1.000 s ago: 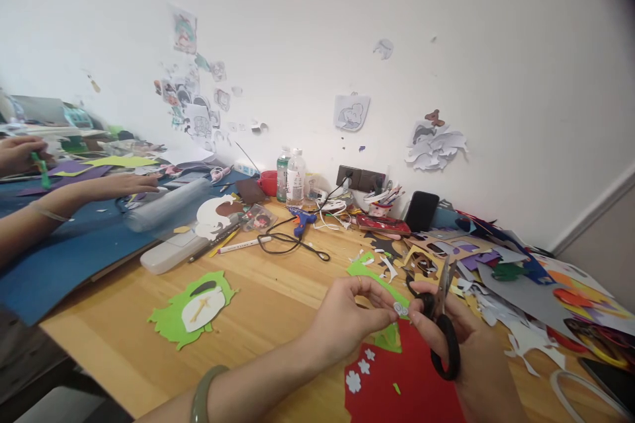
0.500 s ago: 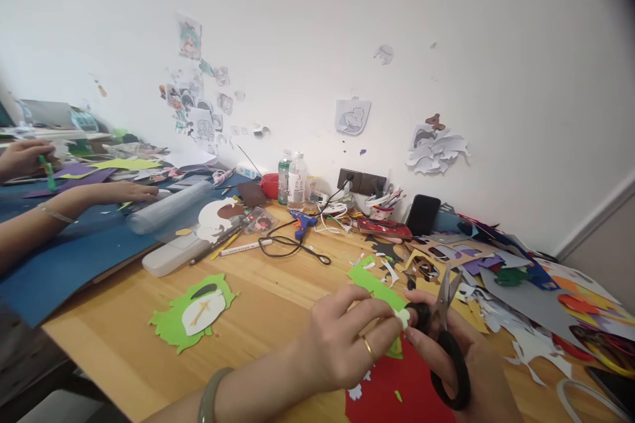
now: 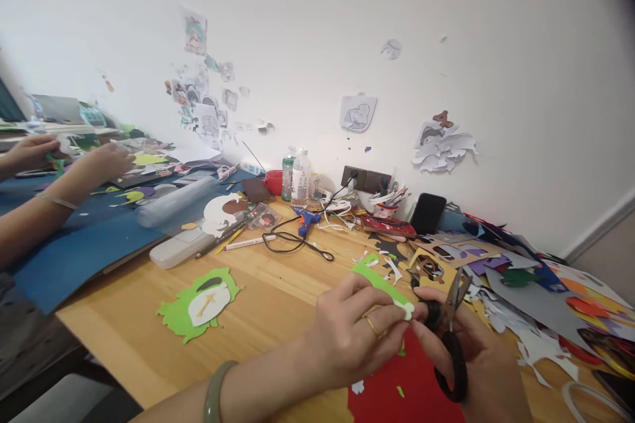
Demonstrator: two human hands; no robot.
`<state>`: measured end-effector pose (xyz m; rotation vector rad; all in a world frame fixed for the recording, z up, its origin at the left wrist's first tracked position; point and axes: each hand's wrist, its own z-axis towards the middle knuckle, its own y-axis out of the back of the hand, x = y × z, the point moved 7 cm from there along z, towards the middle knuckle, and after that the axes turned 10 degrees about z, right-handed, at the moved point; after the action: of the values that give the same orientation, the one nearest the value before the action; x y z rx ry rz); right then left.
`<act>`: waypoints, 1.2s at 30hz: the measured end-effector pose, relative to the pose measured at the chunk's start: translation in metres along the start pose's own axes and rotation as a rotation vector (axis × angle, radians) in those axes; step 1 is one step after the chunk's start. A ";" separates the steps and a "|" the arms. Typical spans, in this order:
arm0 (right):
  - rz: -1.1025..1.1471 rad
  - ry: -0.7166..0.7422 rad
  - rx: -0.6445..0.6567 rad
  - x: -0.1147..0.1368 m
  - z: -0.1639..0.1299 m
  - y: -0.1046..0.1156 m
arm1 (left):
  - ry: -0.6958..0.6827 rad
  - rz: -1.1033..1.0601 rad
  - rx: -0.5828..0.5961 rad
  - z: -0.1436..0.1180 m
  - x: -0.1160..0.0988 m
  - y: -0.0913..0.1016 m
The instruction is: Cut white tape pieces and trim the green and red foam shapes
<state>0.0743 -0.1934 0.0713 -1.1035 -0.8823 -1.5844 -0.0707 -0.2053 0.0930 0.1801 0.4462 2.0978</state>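
Observation:
Between the fingertips of my left hand [image 3: 354,330] is a small white cut piece [image 3: 407,310]. My right hand [image 3: 476,350] has the black-handled scissors [image 3: 451,330] hooked over its fingers, blades pointing up and away. Its thumb and a fingertip meet the white piece too. Below both hands lies a red sheet [image 3: 391,383] with small scraps on it. A green strip [image 3: 380,281] extends behind my left fingers. To the left, a green cut-out [image 3: 183,317] with a white shape [image 3: 211,304] on top rests flat on the wooden table [image 3: 262,357].
A blue glue gun [image 3: 305,219] with its black cord, two bottles [image 3: 300,178] and a white case [image 3: 181,248] stand behind. Paper scraps [image 3: 540,277] pile up at right, near a dark phone [image 3: 427,215]. At left, another person's hands [image 3: 102,165] work over a blue sheet [image 3: 99,238].
My hands stay together at the white piece, with the scissors still in the right. The other person's nearer hand has lifted off the table toward their other hand. The view has shifted slightly.

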 end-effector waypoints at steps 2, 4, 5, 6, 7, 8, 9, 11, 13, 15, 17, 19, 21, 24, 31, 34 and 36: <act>-0.031 0.012 -0.002 0.000 -0.001 0.000 | 0.037 -0.023 -0.016 0.002 0.001 0.002; -0.044 0.002 -0.001 -0.003 -0.002 0.000 | 0.074 -0.048 -0.026 0.004 0.002 0.003; -0.048 -0.001 -0.001 -0.004 -0.002 0.001 | 0.089 -0.064 -0.030 0.005 0.003 0.003; -0.046 0.001 0.002 -0.006 -0.002 0.001 | 0.103 -0.079 -0.032 0.005 0.003 0.003; -0.041 0.006 0.005 -0.007 -0.001 0.001 | 0.115 -0.093 -0.033 0.005 0.003 0.002; -0.038 0.005 0.016 -0.008 -0.001 0.001 | 0.124 -0.104 -0.035 0.005 0.004 0.002; -0.035 0.010 0.023 -0.009 0.000 0.001 | 0.131 -0.112 -0.040 0.005 0.004 0.001; -0.038 0.012 0.030 -0.010 0.000 0.001 | 0.141 -0.122 -0.041 0.005 0.004 0.000; -0.049 0.003 0.036 -0.012 0.000 0.001 | 0.151 -0.125 -0.042 0.004 0.005 -0.001; -0.056 -0.012 0.037 -0.015 0.000 0.002 | 0.160 -0.119 -0.044 0.004 0.006 -0.002; -0.067 -0.035 0.040 -0.018 0.000 0.002 | 0.156 -0.111 -0.059 0.004 0.006 -0.001; -0.074 -0.040 0.041 -0.019 0.000 0.002 | 0.146 -0.103 -0.070 0.004 0.005 0.001; -0.070 -0.050 0.054 -0.021 0.000 0.001 | 0.143 -0.090 -0.069 0.004 0.005 0.001; -0.045 -0.060 0.066 -0.024 0.000 0.000 | 0.142 -0.072 -0.054 0.003 0.005 0.000; 0.014 -0.099 0.008 -0.015 0.001 0.000 | 0.151 -0.084 -0.036 0.000 0.006 -0.003; 0.037 -0.139 -0.008 -0.011 0.002 -0.001 | 0.134 -0.117 -0.048 0.001 0.004 -0.002; 0.078 -0.152 -0.004 -0.011 0.003 -0.003 | 0.125 -0.134 -0.057 0.002 0.003 -0.001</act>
<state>0.0737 -0.1867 0.0622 -1.2591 -0.9251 -1.4538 -0.0707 -0.2020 0.0944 -0.0143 0.4599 1.9944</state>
